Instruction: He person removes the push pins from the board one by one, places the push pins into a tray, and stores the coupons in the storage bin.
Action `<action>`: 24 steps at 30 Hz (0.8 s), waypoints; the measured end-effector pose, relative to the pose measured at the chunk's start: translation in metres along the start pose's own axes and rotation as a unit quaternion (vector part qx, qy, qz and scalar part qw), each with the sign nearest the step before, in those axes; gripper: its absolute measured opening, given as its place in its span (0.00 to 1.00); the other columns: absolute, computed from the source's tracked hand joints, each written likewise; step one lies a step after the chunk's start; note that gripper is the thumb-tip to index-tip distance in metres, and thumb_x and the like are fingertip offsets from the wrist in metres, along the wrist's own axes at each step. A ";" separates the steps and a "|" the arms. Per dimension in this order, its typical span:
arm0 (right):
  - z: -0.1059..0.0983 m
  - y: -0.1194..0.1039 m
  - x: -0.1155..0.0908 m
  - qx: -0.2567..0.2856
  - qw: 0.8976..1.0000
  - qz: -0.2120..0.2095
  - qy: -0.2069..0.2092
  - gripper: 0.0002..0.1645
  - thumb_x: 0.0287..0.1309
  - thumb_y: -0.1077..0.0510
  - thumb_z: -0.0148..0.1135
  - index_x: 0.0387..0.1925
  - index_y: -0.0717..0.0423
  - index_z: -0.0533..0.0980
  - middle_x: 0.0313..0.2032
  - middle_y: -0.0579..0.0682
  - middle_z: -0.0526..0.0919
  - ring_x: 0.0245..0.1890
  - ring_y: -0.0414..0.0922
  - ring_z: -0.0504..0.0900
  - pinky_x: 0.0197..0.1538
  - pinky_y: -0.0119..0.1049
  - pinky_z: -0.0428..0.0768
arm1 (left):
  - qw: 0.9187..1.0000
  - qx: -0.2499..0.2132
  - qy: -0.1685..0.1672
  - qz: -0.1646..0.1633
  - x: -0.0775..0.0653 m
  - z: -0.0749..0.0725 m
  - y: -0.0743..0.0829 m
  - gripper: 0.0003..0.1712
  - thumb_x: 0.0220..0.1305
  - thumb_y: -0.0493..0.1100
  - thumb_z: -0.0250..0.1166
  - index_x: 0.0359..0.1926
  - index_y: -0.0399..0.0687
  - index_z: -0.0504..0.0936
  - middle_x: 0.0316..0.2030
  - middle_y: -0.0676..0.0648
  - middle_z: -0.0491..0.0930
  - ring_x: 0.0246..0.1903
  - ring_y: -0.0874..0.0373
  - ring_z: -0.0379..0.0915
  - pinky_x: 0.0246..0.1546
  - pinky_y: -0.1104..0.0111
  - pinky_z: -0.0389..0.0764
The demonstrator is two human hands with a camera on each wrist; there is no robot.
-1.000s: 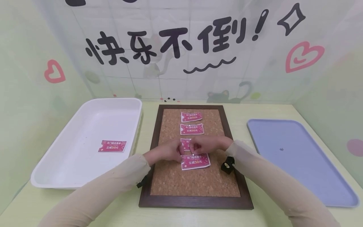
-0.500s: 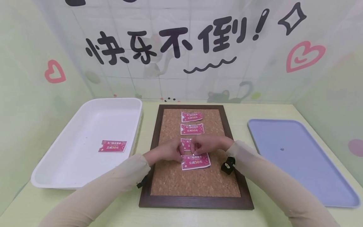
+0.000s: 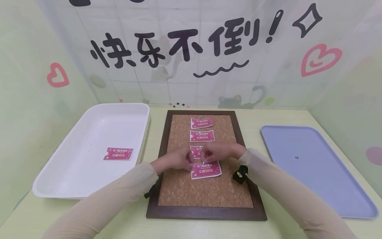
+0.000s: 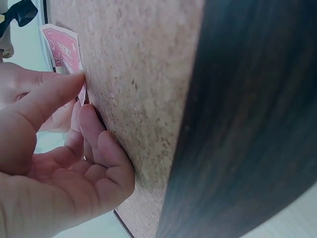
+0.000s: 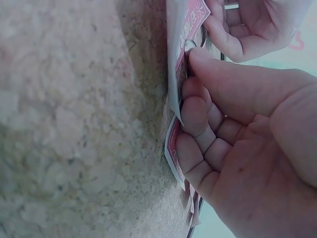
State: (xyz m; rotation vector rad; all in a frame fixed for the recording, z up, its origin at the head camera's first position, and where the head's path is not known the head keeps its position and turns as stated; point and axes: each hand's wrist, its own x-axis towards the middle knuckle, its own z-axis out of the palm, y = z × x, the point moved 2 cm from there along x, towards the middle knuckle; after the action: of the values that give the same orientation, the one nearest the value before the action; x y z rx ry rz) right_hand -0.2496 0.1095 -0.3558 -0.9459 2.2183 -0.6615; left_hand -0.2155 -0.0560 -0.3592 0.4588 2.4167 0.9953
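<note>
A framed cork board (image 3: 206, 196) carries several pink paper coupons in a column. My left hand (image 3: 178, 157) pinches the left edge of the lowest coupon (image 3: 206, 172), thumb on its printed face in the left wrist view. At the top edge of that coupon, my right hand (image 3: 219, 151) pinches a shiny metal thumbtack (image 5: 189, 45) between thumb and forefinger. The right wrist view shows the coupon's near edge lifted slightly from the cork. Just above, the third coupon (image 3: 195, 152) is partly hidden by the right hand. Two more coupons lie toward the back, the topmost one (image 3: 201, 123) slightly curled.
At the left is a white tray (image 3: 89, 132) with one loose coupon (image 3: 118, 154) in it. A blue-grey tray (image 3: 316, 166) lies to the right, with a small metallic piece (image 3: 296, 157) on it. The board's dark wooden frame (image 3: 206, 212) borders the cork.
</note>
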 end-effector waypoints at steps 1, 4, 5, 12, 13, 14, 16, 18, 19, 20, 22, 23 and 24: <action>0.000 0.001 0.000 0.000 1.000 0.001 0.000 0.02 0.59 0.61 0.58 0.32 0.56 0.76 0.27 0.45 0.78 0.28 0.41 0.76 0.35 0.31 0.74 | 1.000 0.001 0.001 -0.001 0.000 0.000 0.000 0.12 0.47 0.29 0.68 0.32 0.37 0.74 0.25 0.46 0.76 0.24 0.55 0.72 0.23 0.69 0.71; 0.000 0.002 0.002 -0.005 1.000 0.001 0.001 0.02 0.59 0.61 0.58 0.31 0.55 0.76 0.26 0.45 0.78 0.27 0.40 0.76 0.35 0.30 0.73 | 1.000 0.001 0.001 -0.002 0.000 0.000 0.000 0.12 0.46 0.29 0.68 0.32 0.37 0.74 0.25 0.47 0.75 0.25 0.55 0.72 0.24 0.69 0.71; 0.000 0.002 0.003 -0.009 1.000 0.000 0.001 0.03 0.59 0.61 0.58 0.31 0.55 0.77 0.26 0.45 0.78 0.27 0.40 0.75 0.34 0.30 0.73 | 1.000 0.002 0.001 -0.003 0.000 0.000 0.000 0.12 0.46 0.30 0.68 0.32 0.37 0.74 0.26 0.47 0.75 0.25 0.55 0.72 0.24 0.69 0.71; -0.003 -0.001 0.004 -0.018 1.000 -0.013 0.015 0.05 0.58 0.64 0.58 0.30 0.57 0.80 0.23 0.45 0.79 0.23 0.40 0.76 0.31 0.29 0.73 | 1.000 0.001 -0.002 -0.002 0.000 0.000 0.000 0.12 0.47 0.30 0.68 0.32 0.38 0.74 0.26 0.47 0.76 0.26 0.56 0.73 0.26 0.68 0.72; -0.003 -0.001 0.004 -0.017 1.000 -0.012 0.017 0.05 0.58 0.64 0.59 0.30 0.57 0.80 0.23 0.46 0.79 0.23 0.40 0.76 0.31 0.29 0.73 | 1.000 0.001 -0.003 -0.003 0.000 0.000 0.000 0.12 0.47 0.31 0.68 0.33 0.39 0.74 0.26 0.47 0.76 0.26 0.56 0.73 0.26 0.68 0.72; -0.003 -0.002 0.003 -0.015 1.000 -0.011 0.018 0.05 0.57 0.64 0.59 0.30 0.58 0.80 0.23 0.46 0.79 0.23 0.40 0.76 0.30 0.29 0.73 | 1.000 0.000 -0.003 -0.003 0.000 0.000 0.000 0.12 0.48 0.31 0.68 0.33 0.39 0.74 0.26 0.47 0.76 0.26 0.56 0.73 0.26 0.67 0.73; -0.003 -0.002 0.003 -0.012 1.000 -0.005 0.018 0.04 0.57 0.64 0.59 0.30 0.58 0.80 0.23 0.46 0.79 0.23 0.41 0.76 0.31 0.30 0.73 | 1.000 -0.002 -0.003 -0.003 0.000 0.000 0.000 0.12 0.48 0.31 0.68 0.33 0.38 0.73 0.26 0.47 0.76 0.26 0.55 0.73 0.26 0.67 0.73; -0.002 -0.003 0.003 -0.015 1.000 0.002 0.015 0.04 0.57 0.64 0.59 0.30 0.57 0.80 0.24 0.46 0.79 0.24 0.41 0.76 0.31 0.30 0.73 | 1.000 -0.003 -0.003 -0.003 -0.001 -0.001 0.000 0.13 0.48 0.31 0.68 0.34 0.38 0.73 0.27 0.47 0.76 0.26 0.55 0.73 0.26 0.67 0.72; -0.002 -0.003 0.003 -0.017 1.000 0.006 0.014 0.04 0.57 0.64 0.59 0.30 0.56 0.79 0.24 0.46 0.79 0.24 0.40 0.76 0.32 0.30 0.73 | 1.000 -0.003 -0.003 -0.004 -0.001 -0.001 0.000 0.13 0.48 0.31 0.68 0.34 0.38 0.73 0.27 0.47 0.76 0.26 0.55 0.73 0.26 0.68 0.72; -0.001 -0.002 0.003 -0.020 1.000 0.010 0.013 0.04 0.57 0.63 0.59 0.30 0.56 0.79 0.24 0.45 0.78 0.25 0.40 0.75 0.32 0.30 0.73 | 1.000 -0.004 -0.003 -0.004 -0.001 -0.001 0.000 0.13 0.48 0.30 0.68 0.34 0.38 0.73 0.27 0.47 0.76 0.26 0.55 0.73 0.26 0.68 0.72; -0.001 -0.002 0.003 -0.024 1.000 0.014 0.011 0.04 0.57 0.64 0.59 0.29 0.55 0.78 0.24 0.45 0.78 0.25 0.40 0.75 0.33 0.31 0.73 | 1.000 -0.007 -0.004 -0.004 -0.001 -0.001 0.000 0.13 0.48 0.30 0.67 0.34 0.38 0.73 0.27 0.47 0.76 0.26 0.55 0.72 0.25 0.68 0.72; 0.000 -0.002 0.003 -0.024 1.000 0.016 0.011 0.04 0.57 0.64 0.59 0.29 0.55 0.78 0.24 0.45 0.78 0.25 0.40 0.75 0.33 0.31 0.73 | 1.000 -0.009 -0.005 -0.004 0.000 -0.001 0.000 0.13 0.48 0.30 0.67 0.34 0.38 0.73 0.27 0.46 0.76 0.26 0.55 0.72 0.25 0.68 0.71; 0.000 -0.002 0.004 -0.023 1.000 0.017 0.012 0.04 0.57 0.64 0.59 0.29 0.55 0.78 0.24 0.45 0.77 0.26 0.41 0.75 0.33 0.31 0.73 | 1.000 -0.010 -0.004 -0.005 0.000 -0.001 0.000 0.13 0.48 0.30 0.67 0.34 0.37 0.73 0.26 0.46 0.76 0.26 0.55 0.72 0.25 0.69 0.71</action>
State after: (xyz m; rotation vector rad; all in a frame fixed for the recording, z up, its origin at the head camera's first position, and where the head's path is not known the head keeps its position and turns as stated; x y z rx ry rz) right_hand -0.2507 0.1058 -0.3560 -0.9261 2.2737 -0.6118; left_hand -0.2159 -0.0568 -0.3588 0.4429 2.3970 1.0099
